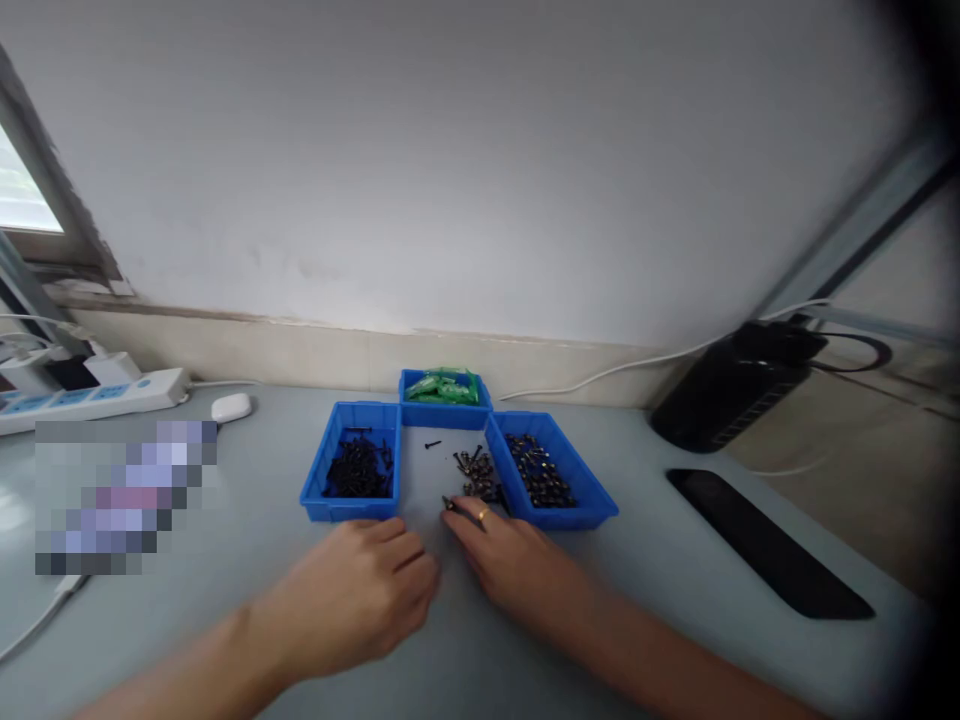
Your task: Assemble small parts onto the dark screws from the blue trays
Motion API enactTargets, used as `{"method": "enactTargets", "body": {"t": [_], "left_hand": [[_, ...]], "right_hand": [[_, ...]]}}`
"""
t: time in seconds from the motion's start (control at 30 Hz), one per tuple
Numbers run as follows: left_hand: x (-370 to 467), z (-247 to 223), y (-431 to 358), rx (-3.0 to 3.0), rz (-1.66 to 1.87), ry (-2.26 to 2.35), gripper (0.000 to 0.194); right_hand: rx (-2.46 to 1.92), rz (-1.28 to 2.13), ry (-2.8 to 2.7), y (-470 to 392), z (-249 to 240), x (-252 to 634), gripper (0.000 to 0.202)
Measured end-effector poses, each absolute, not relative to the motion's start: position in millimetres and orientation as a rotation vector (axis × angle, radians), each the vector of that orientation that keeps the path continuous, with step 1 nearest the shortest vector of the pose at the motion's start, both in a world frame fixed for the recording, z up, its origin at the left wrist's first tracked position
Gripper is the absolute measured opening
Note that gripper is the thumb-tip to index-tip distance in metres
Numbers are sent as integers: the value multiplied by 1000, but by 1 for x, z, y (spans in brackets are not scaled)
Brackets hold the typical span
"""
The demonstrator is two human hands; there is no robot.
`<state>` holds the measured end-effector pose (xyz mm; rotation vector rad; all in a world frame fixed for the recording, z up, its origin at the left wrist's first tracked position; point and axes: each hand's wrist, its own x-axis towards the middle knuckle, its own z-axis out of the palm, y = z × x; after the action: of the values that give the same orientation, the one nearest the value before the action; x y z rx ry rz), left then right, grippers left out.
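Screws lie loose between our blue trays, just beyond our right hand, whose fingertips pinch one. Our left hand rests curled beside it, holding nothing visible.

Bare forearms; ringed right hand

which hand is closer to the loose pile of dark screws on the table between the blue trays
Right. The right hand has its fingertips at the near edge of the loose screw pile. The left hand rests curled on the table further back, just before the left blue tray.
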<state>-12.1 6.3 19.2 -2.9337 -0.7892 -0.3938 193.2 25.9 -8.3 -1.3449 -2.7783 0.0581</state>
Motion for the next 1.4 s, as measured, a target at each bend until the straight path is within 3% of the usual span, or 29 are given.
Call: {"method": "enactTargets", "body": {"t": [0.27,0.5,0.77,1.1,1.27,1.4], "left_hand": [[-8,0,11,-3003,-317,-1277,15],[-7,-5,13,-3017,-336,-1338,12],[-2,-6,7,-3130,-415,-1109,16],[-4,-2,6,-3037,-503,-976,29],[-1,0,4,-3038,-480,-943,32],[1,4,3,-3078,-375,-966,29]], "right_hand": [[-1112,51,-2728,21,-8,194,10],[-1143,457,-2571,21,-4,200,1],[-1005,709,-2474,14,2,203,9],[-971,793,-2526,18,6,204,18],[-1031,808,-2445,16,6,200,4],[-1070,838,-2423,12,6,198,11]]}}
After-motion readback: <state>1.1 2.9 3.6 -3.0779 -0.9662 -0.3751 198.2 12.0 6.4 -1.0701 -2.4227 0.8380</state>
